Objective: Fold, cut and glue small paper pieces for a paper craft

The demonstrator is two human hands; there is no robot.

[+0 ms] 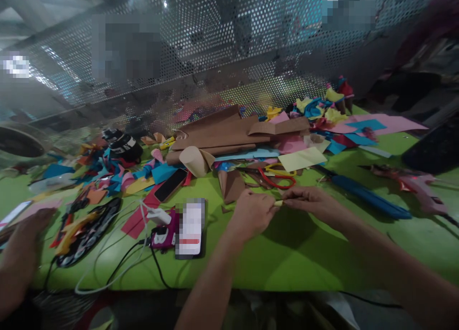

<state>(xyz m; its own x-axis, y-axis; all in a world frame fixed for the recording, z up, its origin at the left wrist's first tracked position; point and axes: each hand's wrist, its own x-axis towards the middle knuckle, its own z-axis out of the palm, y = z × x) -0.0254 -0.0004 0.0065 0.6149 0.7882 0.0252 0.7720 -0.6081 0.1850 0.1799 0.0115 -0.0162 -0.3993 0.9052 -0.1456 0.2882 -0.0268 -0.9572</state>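
Note:
In the middle of the green table, my left hand (pixel 253 213) is closed round a thin pale yellow rolled piece (pixel 278 203) whose end sticks out past the fingers. My right hand (pixel 304 200) pinches the tip of that same piece, so it spans the small gap between both hands. Its material is too small to tell, and the rest lies hidden in my left hand. Just beyond my hands are scissors with red handles (pixel 263 181) and a folded brown paper piece (pixel 233 189).
Brown sheets (pixel 218 131) and coloured scraps lie along the perforated screen (pixel 201 48). A lit phone (pixel 190 234), a purple power adapter (pixel 167 232) and cables are left. A pink glue gun (pixel 421 191) and long blue tool (pixel 369 196) lie right. Another person's hand (pixel 34 229) rests far left.

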